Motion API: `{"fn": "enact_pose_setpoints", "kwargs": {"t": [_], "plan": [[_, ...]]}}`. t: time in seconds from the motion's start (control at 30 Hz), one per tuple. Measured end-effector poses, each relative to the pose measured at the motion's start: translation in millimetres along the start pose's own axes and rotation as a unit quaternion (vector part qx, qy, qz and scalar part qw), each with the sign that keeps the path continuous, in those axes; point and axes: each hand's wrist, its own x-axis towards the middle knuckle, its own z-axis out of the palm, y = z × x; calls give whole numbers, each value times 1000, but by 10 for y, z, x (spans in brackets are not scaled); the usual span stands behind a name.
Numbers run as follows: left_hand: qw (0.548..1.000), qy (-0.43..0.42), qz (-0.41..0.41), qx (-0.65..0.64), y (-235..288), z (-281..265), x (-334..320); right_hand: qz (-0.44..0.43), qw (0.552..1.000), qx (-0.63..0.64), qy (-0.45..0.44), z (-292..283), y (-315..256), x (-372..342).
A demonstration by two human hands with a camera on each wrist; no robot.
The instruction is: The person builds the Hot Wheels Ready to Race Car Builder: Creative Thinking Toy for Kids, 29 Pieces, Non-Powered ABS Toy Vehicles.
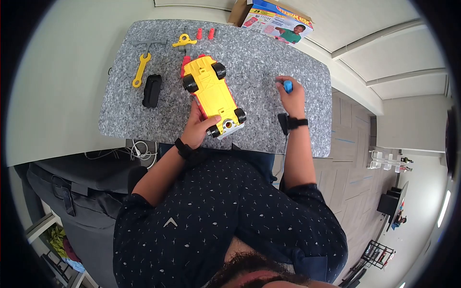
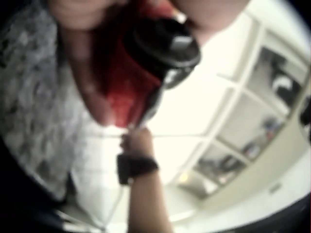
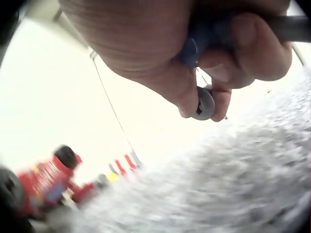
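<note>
The left hand (image 1: 196,127) grips the rear or front end of a toy car (image 1: 213,93), its yellow underside facing up and its black wheels showing. In the left wrist view the car's red side (image 2: 129,87) and one black wheel (image 2: 165,46) lie between the fingers. Well to the right of the car, the right hand (image 1: 292,98) holds a blue-handled tool (image 1: 288,86) in curled fingers. The right wrist view shows a small grey round piece with a slot (image 3: 205,104) pinched between thumb and a finger, below the blue handle (image 3: 194,46).
On the speckled table (image 1: 259,62), left of the car, lie a yellow wrench (image 1: 141,71), a black part (image 1: 152,91) and a grey piece (image 1: 149,44). Behind the car are a yellow part (image 1: 184,40) and two red pieces (image 1: 199,33). A printed box (image 1: 278,24) stands beyond the back edge.
</note>
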Motion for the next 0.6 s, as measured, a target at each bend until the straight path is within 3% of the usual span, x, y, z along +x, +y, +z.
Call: {"fn": "enact_pose_setpoints", "kwargs": {"t": [0.07, 0.23, 0.33, 0.43, 0.53, 0.6], "plan": [[1000, -2, 2, -5, -7, 1, 0, -8, 977, 205, -63, -39, -351, -331], [999, -5, 22, 25, -31, 8, 28, 41, 908, 309, -279, -53, -1013, -1023], [999, -11, 24, 37, -23, -3, 14, 19, 885, 358, -297, 247, -881, -1163], [998, -11, 27, 59, -24, -5, -3, 18, 912, 298, -283, 351, -860, -1189], [997, -11, 37, 72, -22, 14, -10, -82, 981, 84, -157, 372, -940, -1228], [996, -9, 38, 75, -30, 16, -8, -31, 978, 162, -126, 291, -956, -1261]]}}
